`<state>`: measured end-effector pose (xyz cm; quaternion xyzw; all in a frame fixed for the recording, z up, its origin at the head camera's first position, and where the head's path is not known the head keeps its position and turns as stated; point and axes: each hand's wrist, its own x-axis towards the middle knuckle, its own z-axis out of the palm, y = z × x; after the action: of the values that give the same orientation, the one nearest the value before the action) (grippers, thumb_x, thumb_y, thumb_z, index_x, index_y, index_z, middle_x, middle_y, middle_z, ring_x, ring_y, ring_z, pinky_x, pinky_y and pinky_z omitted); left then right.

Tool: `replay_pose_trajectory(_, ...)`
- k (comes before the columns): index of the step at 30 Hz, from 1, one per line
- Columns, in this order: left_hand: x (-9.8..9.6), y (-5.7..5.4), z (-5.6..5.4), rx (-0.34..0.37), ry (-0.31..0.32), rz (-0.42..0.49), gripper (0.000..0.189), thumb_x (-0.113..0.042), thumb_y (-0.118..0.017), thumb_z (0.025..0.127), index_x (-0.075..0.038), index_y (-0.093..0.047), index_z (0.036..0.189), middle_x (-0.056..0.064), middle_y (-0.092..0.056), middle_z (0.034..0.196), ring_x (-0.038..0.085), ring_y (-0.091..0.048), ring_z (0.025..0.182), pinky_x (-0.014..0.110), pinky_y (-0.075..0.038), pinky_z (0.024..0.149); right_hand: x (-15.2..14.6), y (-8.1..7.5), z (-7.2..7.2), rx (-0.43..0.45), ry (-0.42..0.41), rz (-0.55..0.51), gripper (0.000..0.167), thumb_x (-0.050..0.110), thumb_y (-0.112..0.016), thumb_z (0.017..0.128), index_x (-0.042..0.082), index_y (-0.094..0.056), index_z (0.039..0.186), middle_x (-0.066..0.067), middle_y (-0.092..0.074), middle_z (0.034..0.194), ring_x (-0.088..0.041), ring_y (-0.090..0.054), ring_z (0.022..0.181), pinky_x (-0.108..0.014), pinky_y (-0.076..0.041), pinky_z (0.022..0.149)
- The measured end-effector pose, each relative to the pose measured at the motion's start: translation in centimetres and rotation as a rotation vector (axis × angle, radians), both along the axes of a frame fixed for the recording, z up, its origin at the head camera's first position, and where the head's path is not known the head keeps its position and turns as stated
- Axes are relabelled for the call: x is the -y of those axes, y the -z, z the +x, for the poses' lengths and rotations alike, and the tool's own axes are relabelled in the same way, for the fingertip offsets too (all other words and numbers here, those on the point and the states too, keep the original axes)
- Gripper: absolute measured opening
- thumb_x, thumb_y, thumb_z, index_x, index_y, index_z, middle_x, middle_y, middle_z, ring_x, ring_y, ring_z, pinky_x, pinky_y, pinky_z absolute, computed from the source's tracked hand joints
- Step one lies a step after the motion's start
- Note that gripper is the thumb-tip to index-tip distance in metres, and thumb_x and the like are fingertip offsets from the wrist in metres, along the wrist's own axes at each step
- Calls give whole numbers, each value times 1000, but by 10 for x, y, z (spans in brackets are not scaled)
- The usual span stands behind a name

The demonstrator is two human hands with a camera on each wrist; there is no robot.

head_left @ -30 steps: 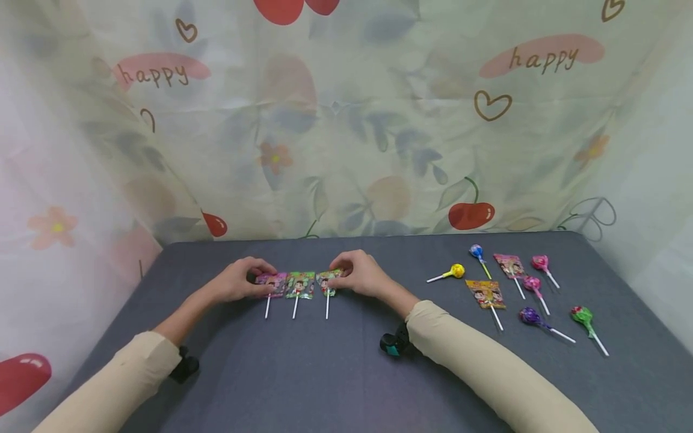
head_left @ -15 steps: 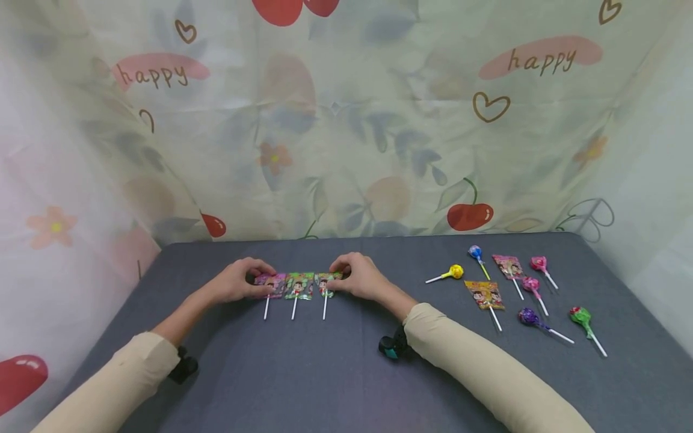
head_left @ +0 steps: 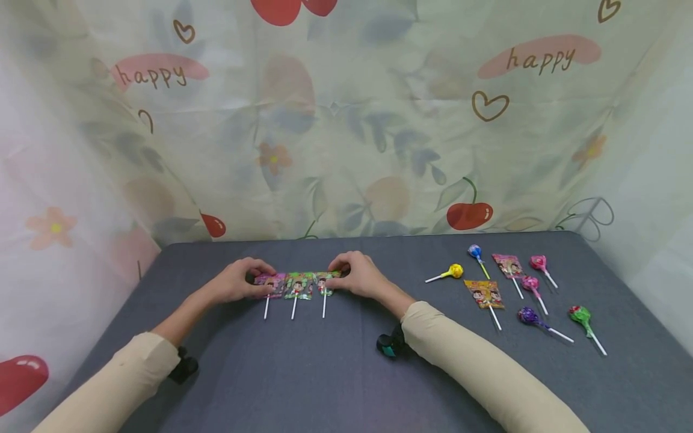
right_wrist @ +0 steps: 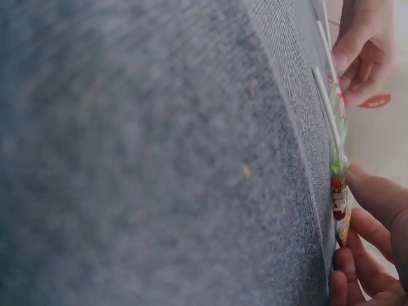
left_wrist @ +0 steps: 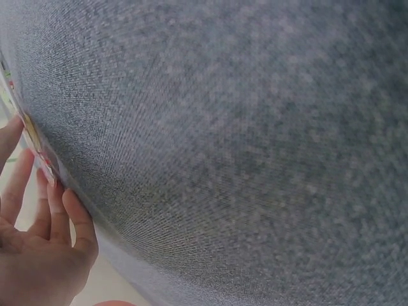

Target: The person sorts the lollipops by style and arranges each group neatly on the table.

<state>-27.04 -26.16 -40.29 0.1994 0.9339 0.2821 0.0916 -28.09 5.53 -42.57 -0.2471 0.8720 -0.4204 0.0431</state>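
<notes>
Three flat-wrapped lollipops lie side by side on the dark grey table, white sticks toward the person. My left hand (head_left: 242, 279) holds the pink-wrapped lollipop (head_left: 277, 285) at the row's left end, thumb on its wrapper and fingers at its far edge. A green-wrapped lollipop (head_left: 299, 285) lies in the middle, its edges right by both neighbours. At the right end, my right hand (head_left: 360, 275) pinches another green-wrapped lollipop (head_left: 323, 282), covering part of its wrapper. In the right wrist view, that wrapper (right_wrist: 339, 203) shows between thumb and fingers.
On the table's right side lie several other lollipops: a yellow one (head_left: 456, 271), a blue one (head_left: 474, 251), an orange flat-wrapped one (head_left: 485, 294), a purple one (head_left: 528, 316), a green one (head_left: 580, 315) and pink ones. A patterned curtain (head_left: 335, 150) hangs behind the table (head_left: 303, 379).
My right hand has moved the right-end green-wrapped lollipop slightly left, narrowing the space to the middle one. My left hand has stayed in place.
</notes>
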Motion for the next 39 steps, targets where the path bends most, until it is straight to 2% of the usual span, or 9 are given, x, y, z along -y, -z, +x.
replay_pose_trajectory(18,0,0,0,-8,-2,-7,43,-33,-79,91,-7,-69,124,14,-62,118,34,-55,108,57,-42,92,-2,0,-2,3,-32,10,29,22,-84,87,6,-74,110,-3,-69,104,-20,-63,98,-36,-49,86)
replay_pose_trajectory(24,0,0,1,-9,3,-3,42,-31,-79,91,-7,-69,124,14,-62,117,33,-55,107,55,-43,90,-11,-7,-3,24,-65,-61,35,24,-80,91,3,-71,118,-10,-69,115,-21,-65,104,-36,-51,84)
replay_pose_trajectory(29,1,-1,2,-5,-1,-2,42,-31,-79,91,-6,-69,124,14,-61,117,33,-54,107,53,-42,89,-32,-20,3,60,-137,-172,34,19,-77,94,2,-68,122,-18,-65,123,-26,-66,106,-38,-53,83)
replay_pose_trajectory(33,0,-1,2,-10,-3,2,42,-30,-79,91,-6,-68,124,15,-61,118,34,-54,107,53,-42,89,-58,-35,11,67,-188,-199,31,16,-75,95,4,-69,122,-20,-65,122,-29,-67,104,-39,-53,85)
replay_pose_trajectory(39,-1,-1,2,-11,3,3,42,-31,-79,91,-6,-68,124,15,-61,118,34,-54,107,53,-42,89,-107,-48,22,68,-154,-177,27,18,-76,94,7,-71,118,-13,-68,117,-27,-67,103,-39,-51,89)
